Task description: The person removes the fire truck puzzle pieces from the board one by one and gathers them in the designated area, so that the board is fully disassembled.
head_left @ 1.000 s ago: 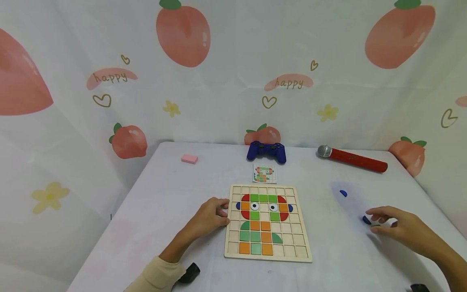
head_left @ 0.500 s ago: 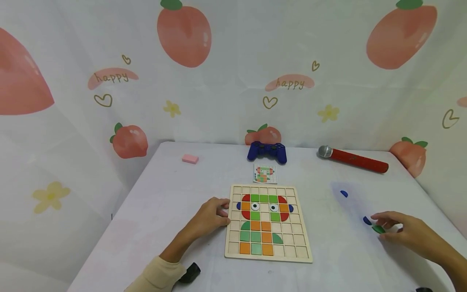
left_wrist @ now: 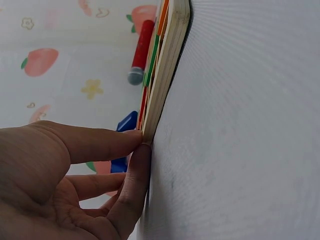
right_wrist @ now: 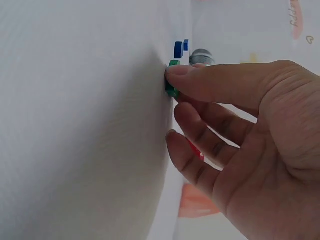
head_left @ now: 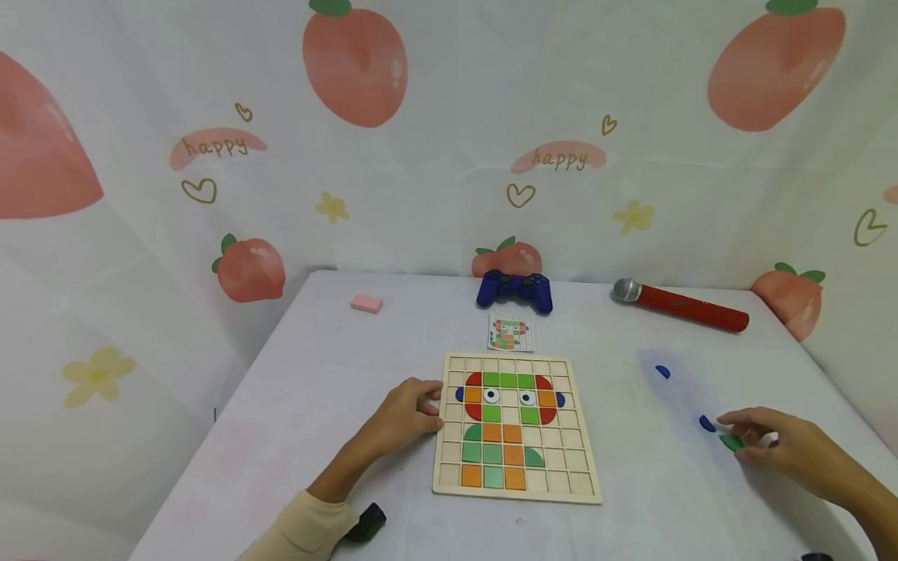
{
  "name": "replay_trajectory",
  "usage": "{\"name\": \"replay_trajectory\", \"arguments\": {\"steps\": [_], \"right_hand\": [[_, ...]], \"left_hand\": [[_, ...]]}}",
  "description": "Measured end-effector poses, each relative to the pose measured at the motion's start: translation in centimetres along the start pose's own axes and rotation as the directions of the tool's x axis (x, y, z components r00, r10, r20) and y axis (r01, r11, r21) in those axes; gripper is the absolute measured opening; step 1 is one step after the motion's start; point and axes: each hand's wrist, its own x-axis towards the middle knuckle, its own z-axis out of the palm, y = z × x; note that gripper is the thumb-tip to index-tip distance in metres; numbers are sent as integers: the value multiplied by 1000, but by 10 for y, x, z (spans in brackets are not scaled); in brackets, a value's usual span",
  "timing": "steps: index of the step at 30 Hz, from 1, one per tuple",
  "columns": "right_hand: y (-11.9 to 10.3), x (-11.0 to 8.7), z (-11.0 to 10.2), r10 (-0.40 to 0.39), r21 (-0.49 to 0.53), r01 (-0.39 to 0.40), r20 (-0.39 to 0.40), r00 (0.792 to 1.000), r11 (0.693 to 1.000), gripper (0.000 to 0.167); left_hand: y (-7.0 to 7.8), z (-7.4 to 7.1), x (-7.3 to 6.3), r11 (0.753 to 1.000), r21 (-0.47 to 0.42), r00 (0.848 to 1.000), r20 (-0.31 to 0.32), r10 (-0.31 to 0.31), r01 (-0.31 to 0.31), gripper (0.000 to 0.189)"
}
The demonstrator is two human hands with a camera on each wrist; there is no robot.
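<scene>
A wooden puzzle board (head_left: 557, 440) lies at the table's middle, with red, orange, green and blue tiles and two eye tiles set in its grid. My left hand (head_left: 410, 409) pinches its left edge between thumb and index finger; the left wrist view shows both fingertips there. At the right, my right hand (head_left: 789, 444) is low over the table. The thumb touches a green piece (right_wrist: 172, 80), while the other fingers are spread apart from it. A blue half-round piece (head_left: 707, 423) lies just beyond, near the index fingertip, and another blue half-round piece (head_left: 662, 372) lies farther back.
Behind the board lies a small pattern card (head_left: 510, 333), with a blue game controller (head_left: 515, 291) beyond it. A red microphone (head_left: 684, 306) lies at the back right. Toward the back left there is a pink block (head_left: 367, 303). A printed cloth (head_left: 421, 171) hangs behind the table.
My right hand has drawn back slightly to the right and toward me, uncovering the green piece that its fingers mostly hid. The left hand and the board keep their place.
</scene>
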Motion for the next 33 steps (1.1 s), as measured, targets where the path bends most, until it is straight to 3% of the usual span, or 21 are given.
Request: {"name": "replay_trajectory", "arguments": {"steps": [9,17,23,33], "right_hand": [[4,-1,0,30,-8,-30,20,999,1000,40],[-2,2,4,102,-2,-103,64,993,995,42],[-18,1,9,12,17,-12,-11,1000,1000,37],[-72,15,18,-93,59,90,47,995,994,36]], "left_hand": [[1,0,0,1000,-2,1000,-1,-4,4,59],[1,0,0,1000,-6,1000,1,-8,8,60],[1,0,0,1000,-2,1000,-3,-2,2,59],[-1,1,0,1000,-7,1000,0,-6,6,60]]}}
